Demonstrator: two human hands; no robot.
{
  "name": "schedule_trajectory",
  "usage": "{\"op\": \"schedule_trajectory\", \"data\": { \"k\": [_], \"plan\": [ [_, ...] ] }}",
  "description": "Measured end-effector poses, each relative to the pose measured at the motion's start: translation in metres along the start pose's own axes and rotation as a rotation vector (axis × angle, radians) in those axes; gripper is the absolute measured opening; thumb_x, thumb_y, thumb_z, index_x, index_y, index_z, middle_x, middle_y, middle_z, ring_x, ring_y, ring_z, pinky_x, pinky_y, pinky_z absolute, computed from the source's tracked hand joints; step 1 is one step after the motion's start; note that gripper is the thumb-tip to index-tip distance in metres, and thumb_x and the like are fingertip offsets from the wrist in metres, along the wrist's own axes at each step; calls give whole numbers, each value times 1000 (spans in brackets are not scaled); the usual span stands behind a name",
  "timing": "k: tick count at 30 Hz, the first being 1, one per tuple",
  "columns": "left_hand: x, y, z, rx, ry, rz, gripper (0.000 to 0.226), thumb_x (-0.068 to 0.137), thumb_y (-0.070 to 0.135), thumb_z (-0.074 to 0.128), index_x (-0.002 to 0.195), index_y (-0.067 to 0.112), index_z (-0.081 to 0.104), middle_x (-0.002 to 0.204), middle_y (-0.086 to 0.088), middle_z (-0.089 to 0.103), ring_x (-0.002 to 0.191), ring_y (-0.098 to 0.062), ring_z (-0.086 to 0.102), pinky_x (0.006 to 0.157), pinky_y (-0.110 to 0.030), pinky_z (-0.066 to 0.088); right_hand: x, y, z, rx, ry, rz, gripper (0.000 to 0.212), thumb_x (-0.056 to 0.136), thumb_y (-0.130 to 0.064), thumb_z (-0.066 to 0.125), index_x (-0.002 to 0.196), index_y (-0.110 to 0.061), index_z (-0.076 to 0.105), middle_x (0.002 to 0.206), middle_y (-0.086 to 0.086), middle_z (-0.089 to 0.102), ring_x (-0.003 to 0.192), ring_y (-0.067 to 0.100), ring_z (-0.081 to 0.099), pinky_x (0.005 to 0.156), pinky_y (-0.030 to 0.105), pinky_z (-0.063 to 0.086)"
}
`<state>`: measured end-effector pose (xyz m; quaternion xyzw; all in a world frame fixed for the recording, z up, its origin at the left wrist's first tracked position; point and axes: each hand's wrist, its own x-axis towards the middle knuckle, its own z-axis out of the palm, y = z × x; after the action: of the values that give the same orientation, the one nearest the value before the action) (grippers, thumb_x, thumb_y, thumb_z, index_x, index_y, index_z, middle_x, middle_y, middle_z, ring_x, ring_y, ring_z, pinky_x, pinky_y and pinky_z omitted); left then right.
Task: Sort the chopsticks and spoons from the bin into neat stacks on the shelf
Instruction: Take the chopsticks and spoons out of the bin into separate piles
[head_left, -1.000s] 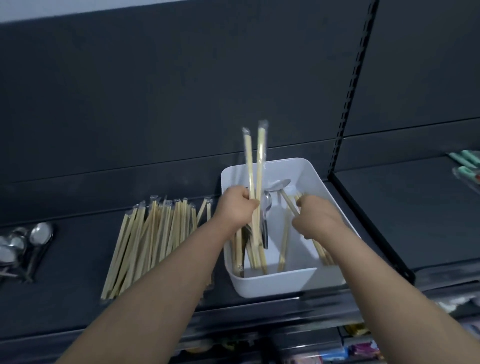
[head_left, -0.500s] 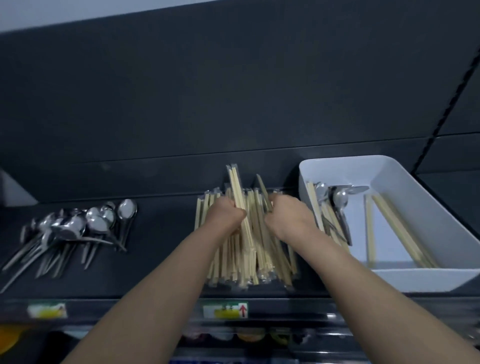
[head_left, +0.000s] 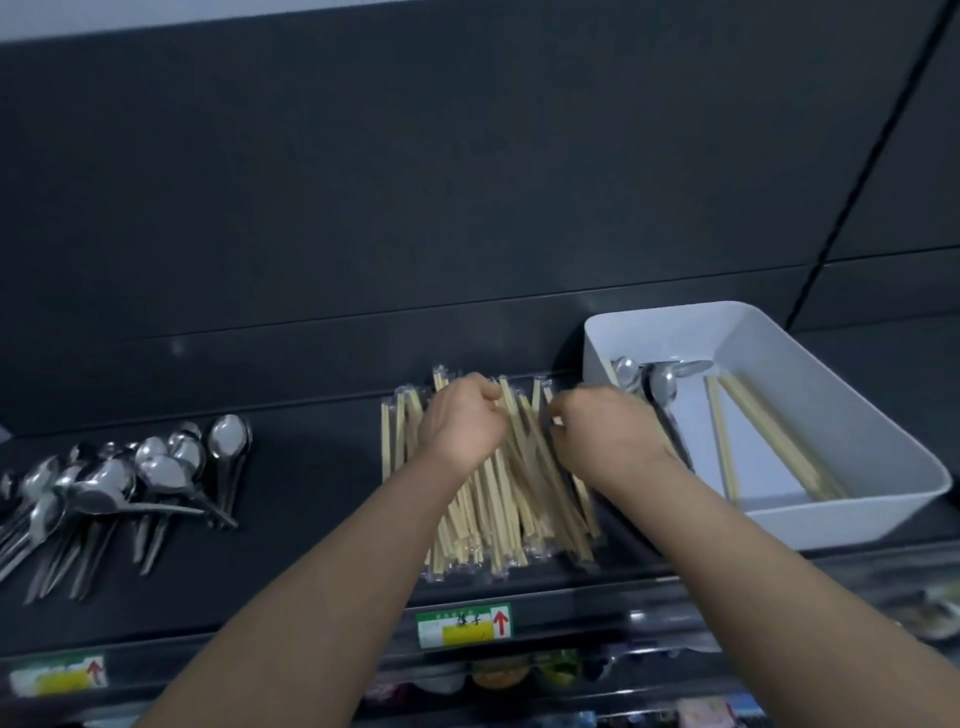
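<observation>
A pile of wrapped wooden chopsticks (head_left: 498, 509) lies on the dark shelf (head_left: 311, 493) in the middle. My left hand (head_left: 462, 423) and my right hand (head_left: 597, 434) are both down on the pile's far end, fingers curled round a few chopsticks each. To the right stands the white bin (head_left: 831, 519), holding a few metal spoons (head_left: 662, 384) at its far left and several loose chopsticks (head_left: 769, 436). A heap of metal spoons (head_left: 130, 478) lies on the shelf at the left.
The dark back panel rises right behind the shelf. A green price label (head_left: 464, 625) with a red arrow sits on the shelf's front edge below the pile, another label (head_left: 57, 675) at the left. Packaged goods show on the shelf below.
My hands lifted chopsticks out of the bin, carried them left and lowered them onto the shelf pile. The view swung left, bringing the spoon heap into sight.
</observation>
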<state>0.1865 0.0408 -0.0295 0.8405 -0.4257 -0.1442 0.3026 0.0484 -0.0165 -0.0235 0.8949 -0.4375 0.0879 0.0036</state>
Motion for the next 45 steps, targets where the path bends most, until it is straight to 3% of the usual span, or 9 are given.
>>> {"op": "schedule_trajectory", "data": {
  "k": [4, 10, 17, 22, 27, 34, 39, 42, 45],
  "plan": [
    [4, 50, 24, -46, -53, 101, 19, 87, 21, 57, 99, 30, 68, 99, 8, 71, 95, -17, 65, 85, -32, 54, -6, 53, -14, -17, 92, 95, 31, 86, -15, 50, 110, -26, 66, 112, 3, 63, 107, 26, 57, 68, 29, 37],
    [2, 120, 76, 17, -108, 215, 20, 87, 16, 56, 95, 23, 73, 101, 2, 72, 98, -22, 65, 85, -32, 53, -21, 160, -15, -23, -53, 268, 30, 88, -15, 51, 110, -29, 66, 114, -2, 64, 107, 23, 58, 78, 28, 45],
    [12, 161, 131, 367, -237, 197, 20, 86, 6, 49, 91, 5, 68, 111, -11, 65, 99, -32, 62, 77, -33, 51, -18, 235, -13, 33, -122, 160, 36, 92, -18, 45, 120, -35, 61, 123, -6, 61, 113, 20, 57, 86, 30, 46],
    [15, 163, 158, 490, -249, 24, 3, 88, 19, 56, 87, 17, 56, 108, -9, 66, 101, -30, 63, 71, -29, 44, -19, 240, 4, 43, -159, 19, 37, 90, -16, 45, 118, -34, 62, 117, -6, 65, 107, 20, 61, 80, 27, 45],
    [19, 166, 175, 490, -166, -66, 28, 87, 34, 63, 108, 16, 64, 112, -4, 67, 105, -26, 64, 70, -27, 40, -12, 244, 12, 156, -239, 5, 37, 89, -15, 46, 117, -32, 64, 117, -1, 65, 104, 24, 62, 79, 27, 46],
    [21, 172, 178, 389, -289, -134, 14, 78, 25, 64, 70, 16, 57, 75, -2, 59, 76, -24, 60, 62, -25, 42, -9, 246, 13, 200, -252, 12, 39, 89, -17, 47, 123, -32, 60, 119, -2, 65, 110, 23, 60, 85, 29, 48],
    [16, 172, 169, 282, -264, -126, 18, 86, 18, 54, 69, 14, 56, 93, -12, 68, 88, -32, 64, 73, -33, 50, 5, 247, 8, 150, -308, 17, 36, 89, -16, 49, 122, -27, 60, 119, 0, 63, 111, 24, 59, 84, 29, 46],
    [16, 168, 163, 208, -173, -154, 22, 84, 22, 55, 72, 6, 63, 91, -18, 69, 86, -34, 66, 63, -29, 43, 23, 240, 5, 102, -385, 32, 34, 89, -16, 52, 122, -21, 59, 125, 3, 59, 115, 25, 56, 89, 30, 46],
    [16, 163, 160, 194, -98, -138, 31, 82, 16, 55, 54, 12, 44, 79, -20, 64, 82, -37, 64, 57, -28, 36, 37, 221, 7, 128, -429, 30, 29, 91, -18, 54, 119, -15, 59, 123, 5, 59, 114, 25, 56, 85, 28, 45]
  ]
}}
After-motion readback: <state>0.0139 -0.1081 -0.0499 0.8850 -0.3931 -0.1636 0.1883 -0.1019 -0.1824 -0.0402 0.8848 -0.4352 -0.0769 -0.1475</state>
